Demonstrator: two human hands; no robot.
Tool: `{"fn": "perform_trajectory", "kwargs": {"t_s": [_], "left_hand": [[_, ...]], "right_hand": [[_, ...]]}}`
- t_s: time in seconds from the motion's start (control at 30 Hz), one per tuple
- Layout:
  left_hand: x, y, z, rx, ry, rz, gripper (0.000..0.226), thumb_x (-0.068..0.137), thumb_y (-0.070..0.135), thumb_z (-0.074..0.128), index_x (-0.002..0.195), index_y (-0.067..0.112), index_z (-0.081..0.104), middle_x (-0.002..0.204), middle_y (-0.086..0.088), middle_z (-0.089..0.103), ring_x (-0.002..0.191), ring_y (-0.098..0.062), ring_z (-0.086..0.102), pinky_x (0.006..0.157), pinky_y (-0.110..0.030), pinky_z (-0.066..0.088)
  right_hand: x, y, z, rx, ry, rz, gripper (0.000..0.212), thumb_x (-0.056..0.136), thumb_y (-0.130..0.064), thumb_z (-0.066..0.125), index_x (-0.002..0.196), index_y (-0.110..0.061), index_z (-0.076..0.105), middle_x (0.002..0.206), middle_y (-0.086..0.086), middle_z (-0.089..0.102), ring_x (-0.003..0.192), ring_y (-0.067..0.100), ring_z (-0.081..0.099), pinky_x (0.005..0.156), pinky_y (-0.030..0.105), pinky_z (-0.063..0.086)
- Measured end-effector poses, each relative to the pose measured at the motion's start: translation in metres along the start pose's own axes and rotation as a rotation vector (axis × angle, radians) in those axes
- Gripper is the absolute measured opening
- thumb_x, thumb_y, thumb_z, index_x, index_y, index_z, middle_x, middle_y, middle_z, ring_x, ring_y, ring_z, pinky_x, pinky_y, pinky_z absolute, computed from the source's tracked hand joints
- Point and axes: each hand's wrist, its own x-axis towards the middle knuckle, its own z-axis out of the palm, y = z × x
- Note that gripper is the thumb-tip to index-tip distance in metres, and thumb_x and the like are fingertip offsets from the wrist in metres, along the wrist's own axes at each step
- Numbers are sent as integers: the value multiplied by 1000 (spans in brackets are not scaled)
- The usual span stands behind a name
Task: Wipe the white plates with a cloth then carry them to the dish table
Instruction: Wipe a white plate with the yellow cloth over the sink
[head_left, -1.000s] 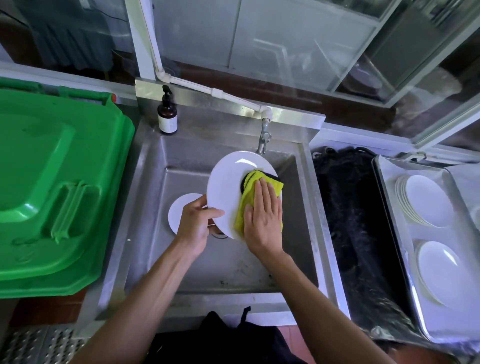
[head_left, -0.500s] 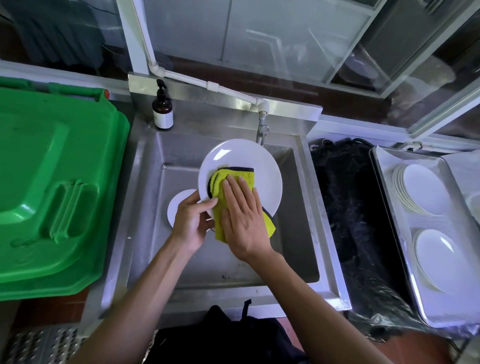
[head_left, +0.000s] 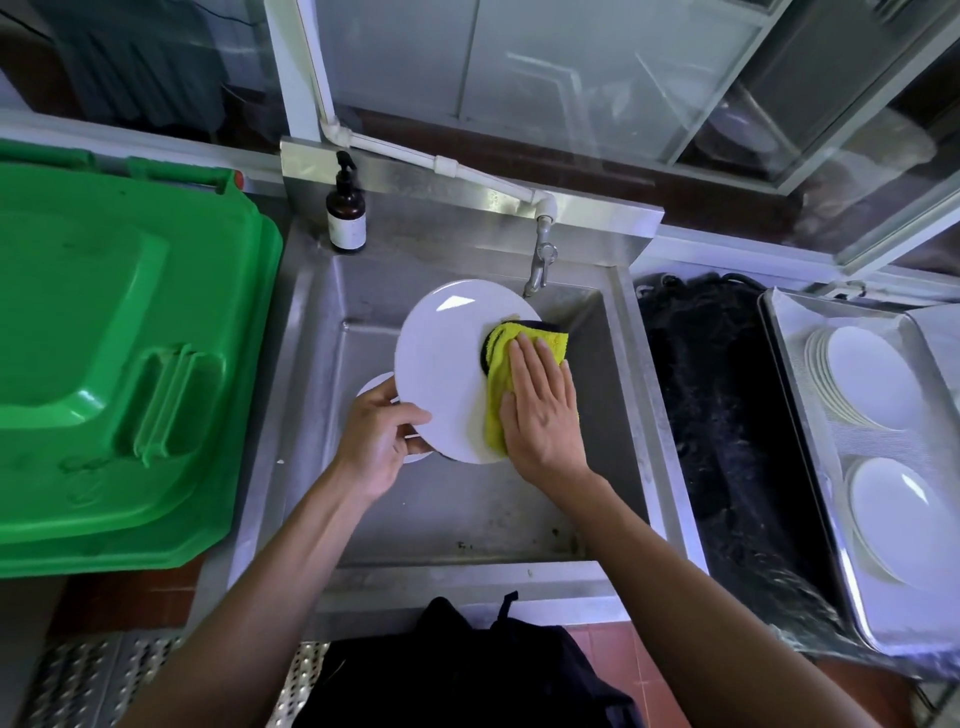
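Observation:
Over the steel sink (head_left: 631, 415) I hold a white plate (head_left: 441, 364) tilted on edge. My left hand (head_left: 376, 441) grips its lower left rim, thumb on the face. My right hand (head_left: 543, 410) lies flat, fingers straight, pressing a yellow cloth with a dark edge (head_left: 498, 395) against the plate's right side. Another white plate (head_left: 371, 389) lies in the sink below, mostly hidden by the held plate and my left hand.
A metal tray (head_left: 800, 415) at the right holds a stack of white plates (head_left: 862, 379) and another plate (head_left: 898, 514). A black mat (head_left: 727, 415) lies between tray and sink. Green bin lid (head_left: 104, 364) at left; brown pump bottle (head_left: 346, 213) and tap (head_left: 540, 260) behind.
The cloth and my right hand slid from the plate's left-centre to its right side. The plate turned more on edge, with my left hand still on its rim.

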Motion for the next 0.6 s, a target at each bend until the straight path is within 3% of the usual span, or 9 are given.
{"fn": "perform_trajectory", "kwargs": {"t_s": [0.2, 0.43, 0.6], "left_hand": [[0, 0, -8, 66, -124, -30, 32, 64, 4, 62, 87, 20, 77, 89, -8, 72, 72, -26, 67, 61, -41, 59], [3, 7, -12, 149, -241, -60, 32, 68, 7, 64, 94, 20, 78, 91, -7, 72, 76, -26, 69, 59, -37, 57], [8, 10, -18, 170, -327, -95, 30, 67, 5, 67, 93, 17, 77, 93, -15, 69, 86, -32, 69, 72, -46, 59]], "right_hand": [[16, 4, -5, -3, 29, -60, 58, 104, -32, 21, 158, -12, 26, 167, 2, 21, 156, 23, 9, 126, 50, 9], [19, -8, -8, 34, 55, -356, 54, 105, -25, 31, 154, -4, 34, 163, 8, 30, 154, 29, 17, 121, 56, 20], [13, -19, -3, 21, 35, -556, 54, 105, -24, 32, 155, -5, 31, 165, 9, 26, 155, 29, 14, 121, 58, 20]]}}
